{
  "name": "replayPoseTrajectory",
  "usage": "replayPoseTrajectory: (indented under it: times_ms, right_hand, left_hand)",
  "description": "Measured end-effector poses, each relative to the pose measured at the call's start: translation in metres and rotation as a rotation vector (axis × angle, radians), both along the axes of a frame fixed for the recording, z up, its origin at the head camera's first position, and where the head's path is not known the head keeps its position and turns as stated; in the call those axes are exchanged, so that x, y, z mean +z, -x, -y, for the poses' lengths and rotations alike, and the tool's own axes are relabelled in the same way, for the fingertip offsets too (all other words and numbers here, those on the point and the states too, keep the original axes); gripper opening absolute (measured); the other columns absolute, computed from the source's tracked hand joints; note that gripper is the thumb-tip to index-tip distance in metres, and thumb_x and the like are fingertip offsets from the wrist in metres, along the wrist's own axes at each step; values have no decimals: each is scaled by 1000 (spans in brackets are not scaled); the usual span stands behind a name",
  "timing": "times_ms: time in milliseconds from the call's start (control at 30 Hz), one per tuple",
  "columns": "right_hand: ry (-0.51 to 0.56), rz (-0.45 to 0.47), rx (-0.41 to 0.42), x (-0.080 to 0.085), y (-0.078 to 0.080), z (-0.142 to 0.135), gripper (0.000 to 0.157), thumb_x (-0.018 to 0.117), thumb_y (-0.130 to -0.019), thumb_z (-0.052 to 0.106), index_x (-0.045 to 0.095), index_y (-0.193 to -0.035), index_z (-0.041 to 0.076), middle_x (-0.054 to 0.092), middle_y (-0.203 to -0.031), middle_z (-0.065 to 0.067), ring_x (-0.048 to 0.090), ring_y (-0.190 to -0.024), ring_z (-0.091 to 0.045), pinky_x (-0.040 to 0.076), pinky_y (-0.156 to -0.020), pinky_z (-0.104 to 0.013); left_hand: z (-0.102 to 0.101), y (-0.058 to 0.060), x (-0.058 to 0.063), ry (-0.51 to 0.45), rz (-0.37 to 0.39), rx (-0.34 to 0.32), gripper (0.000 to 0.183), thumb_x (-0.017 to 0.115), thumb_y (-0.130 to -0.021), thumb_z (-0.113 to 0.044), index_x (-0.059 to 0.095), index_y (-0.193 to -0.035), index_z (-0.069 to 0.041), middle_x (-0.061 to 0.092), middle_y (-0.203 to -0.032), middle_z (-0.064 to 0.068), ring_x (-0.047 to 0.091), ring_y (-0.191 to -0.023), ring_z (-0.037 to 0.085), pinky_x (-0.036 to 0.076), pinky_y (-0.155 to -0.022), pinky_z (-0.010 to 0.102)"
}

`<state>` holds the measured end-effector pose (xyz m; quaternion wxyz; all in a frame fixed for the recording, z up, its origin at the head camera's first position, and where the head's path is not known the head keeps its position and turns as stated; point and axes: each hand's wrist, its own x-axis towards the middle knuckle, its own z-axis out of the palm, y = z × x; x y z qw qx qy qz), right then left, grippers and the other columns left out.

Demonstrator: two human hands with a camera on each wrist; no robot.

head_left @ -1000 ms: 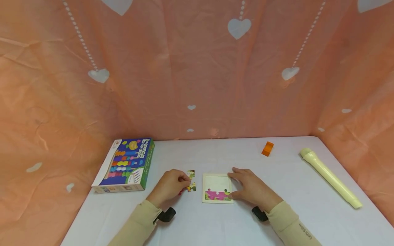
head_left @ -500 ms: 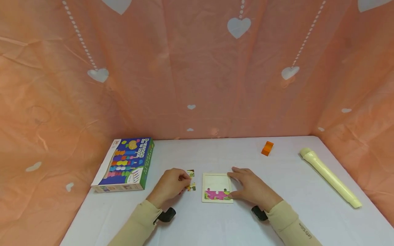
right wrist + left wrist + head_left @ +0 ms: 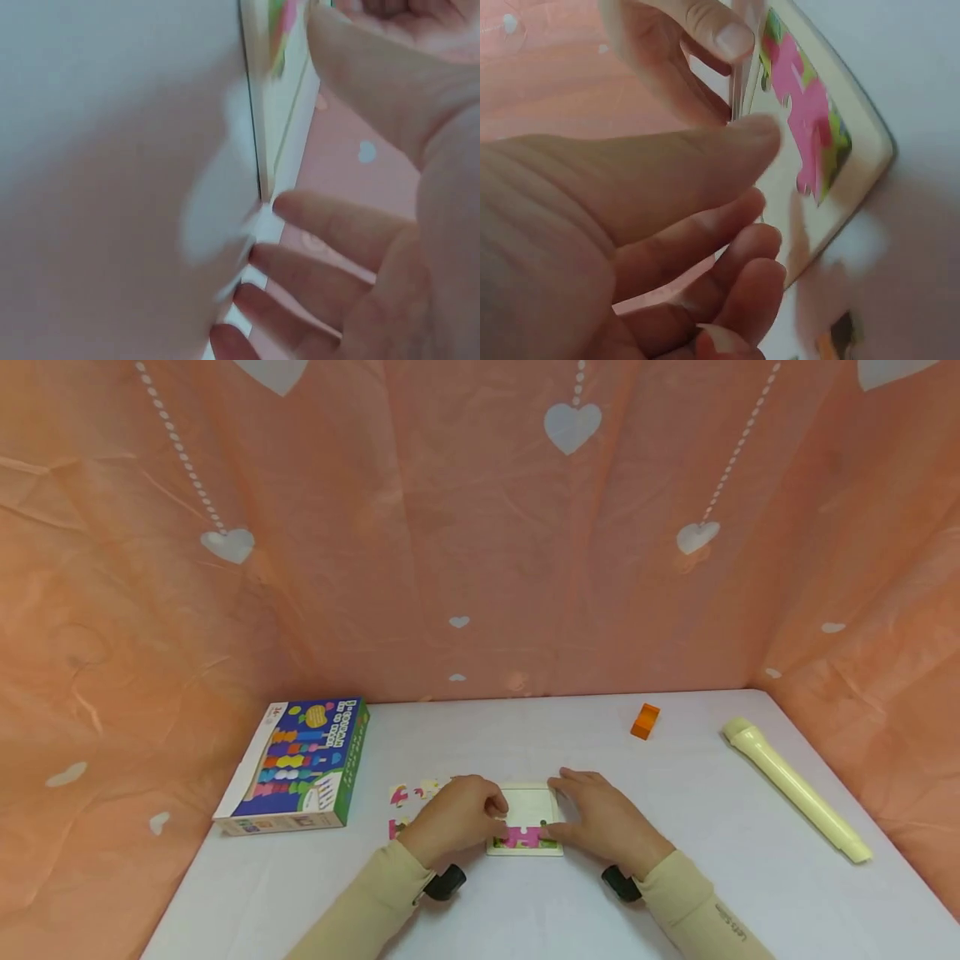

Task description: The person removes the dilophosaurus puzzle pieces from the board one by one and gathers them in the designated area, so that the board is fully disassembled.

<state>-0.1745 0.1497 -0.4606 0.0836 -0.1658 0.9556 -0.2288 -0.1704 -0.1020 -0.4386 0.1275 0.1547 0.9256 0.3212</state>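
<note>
A square wooden puzzle tray [image 3: 525, 852] lies on the table with pink-and-green puzzle pieces [image 3: 522, 837] along its near side. Over the tray's left edge is my left hand [image 3: 461, 814], its thumb and loosely bent fingers apart; in the left wrist view no piece shows between them, though the far side of the thumb is hidden. At the right edge, my right hand [image 3: 603, 818] rests its thumb on the tray's near right part, with the index finger at the far right corner and the other fingers spread. Loose puzzle pieces [image 3: 399, 795] lie left of my left hand, partly covered by it.
A blue-and-green toy box [image 3: 300, 760] lies at the left of the white table. Toward the back right is a small orange block [image 3: 645, 722]. A long pale-yellow tube [image 3: 795, 789] lies at the far right. Orange heart-patterned cloth [image 3: 487, 568] surrounds the table.
My left hand has moved right from the loose pieces to the tray's left edge, uncovering several pieces. The right hand stays at the tray. The head view has shifted slightly.
</note>
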Motion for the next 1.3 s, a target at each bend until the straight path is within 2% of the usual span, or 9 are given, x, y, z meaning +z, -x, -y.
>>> replayPoseTrajectory:
  times_ms: [167, 500, 767, 1100, 1300]
  right_hand:
    - [-40, -38, -24, -1, -3, 7, 81, 87, -86, 56, 65, -148, 8, 55, -162, -17, 51, -149, -40, 47, -118, -60]
    - [-52, -76, -21, -2, -5, 8, 81, 88, -84, 57, 68, -143, 6, 59, -158, -19, 55, -146, -42, 49, -115, -61]
    - [-67, -66, -39, -1, -6, 11, 81, 90, -83, 55, 67, -144, 7, 58, -160, -17, 54, -147, -41, 49, -116, -59]
    - [-49, -45, -41, -4, -7, 11, 85, 92, -80, 56, 67, -144, 6, 57, -160, -18, 54, -146, -42, 49, -115, -62]
    - [-56, -49, -51, -3, -6, 11, 84, 92, -81, 55, 67, -144, 7, 57, -160, -17, 53, -147, -42, 48, -116, -61]
  left_hand:
    - [-3, 1, -2, 43, -10, -11, 23, 94, -81, -20, 80, -97, -10, 67, -88, -3, 55, -82, 12, 49, -78, 30]
    - [-2, 0, -6, 31, 12, -13, 24, 96, -78, -19, 79, -94, -12, 64, -86, -3, 54, -81, 12, 48, -76, 30]
    - [-1, -1, -6, 34, 27, -38, 26, 97, -78, -22, 79, -94, -13, 66, -88, -3, 55, -82, 11, 49, -77, 29]
    - [-2, -1, -7, 43, 39, -26, 25, 97, -77, -21, 77, -90, -14, 62, -85, -3, 53, -81, 12, 46, -74, 29]
    - [-2, 0, -8, 20, 9, -34, 24, 96, -78, -18, 75, -89, -14, 60, -80, -5, 53, -77, 10, 45, -71, 27]
